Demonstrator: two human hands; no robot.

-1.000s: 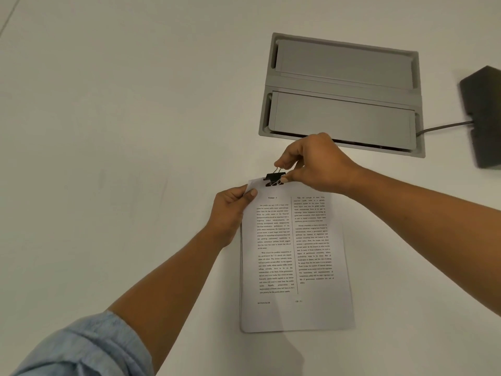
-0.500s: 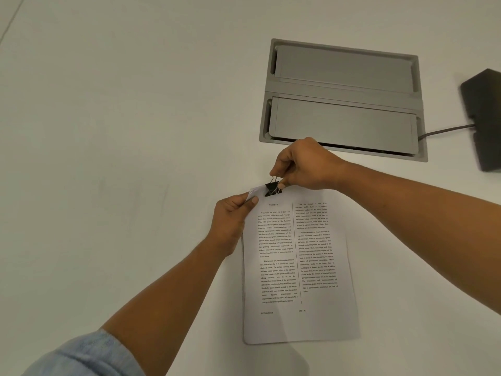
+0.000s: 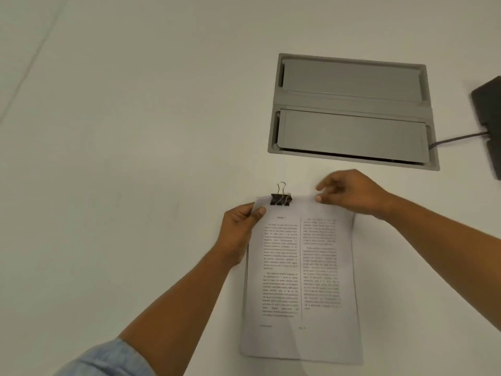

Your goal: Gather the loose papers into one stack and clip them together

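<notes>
The binder clip (image 3: 281,199) bites the stack (image 3: 301,272) — left hand (image 3: 238,234) pinching its corner, right hand (image 3: 349,192) loose-fingered, empty — so what remains, seemingly, is letting go.

1. Paper stack (image 3: 301,280): one, printed in two columns. Sheets in it cannot be counted; only layered edges show along the left side.
2. Binder clip (image 3: 281,199): one, black, on the far edge of the stack toward its left corner, one wire loop visible standing past the edge.
3. Hands: two. Left hand (image 3: 240,232) at the stack's far-left corner; right hand (image 3: 349,192) at the far edge, right of the clip.
4. Sleeve (image 3: 105,359): one, light blue, near left.
5. Grey cable box (image 3: 352,112) set in the table (image 3: 135,131): one, with two flap lids.
6. Dark block (image 3: 489,123), far right: one, cut by the frame edge.
7. Cable (image 3: 458,138): one, between box and block.
</notes>
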